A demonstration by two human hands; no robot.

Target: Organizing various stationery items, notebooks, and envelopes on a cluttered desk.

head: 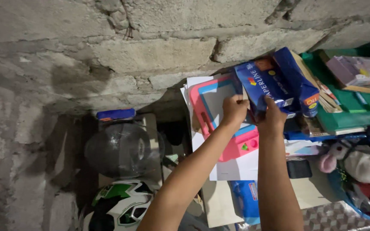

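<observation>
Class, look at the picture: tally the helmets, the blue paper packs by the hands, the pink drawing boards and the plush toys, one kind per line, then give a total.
Helmets: 2 (dark helmet, white and green helmet)
Blue paper packs: 2 (blue pack, second blue pack)
Pink drawing boards: 1 (pink board)
Plush toys: 1 (plush toy)
Total: 6

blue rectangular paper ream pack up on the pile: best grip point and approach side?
Grip the blue rectangular paper ream pack at its near short end, coming from below, likely one hand per corner. That end overhangs the stack toward the person; the far end rests tilted on the green flat boards. The left hand and right hand are there now.
</observation>
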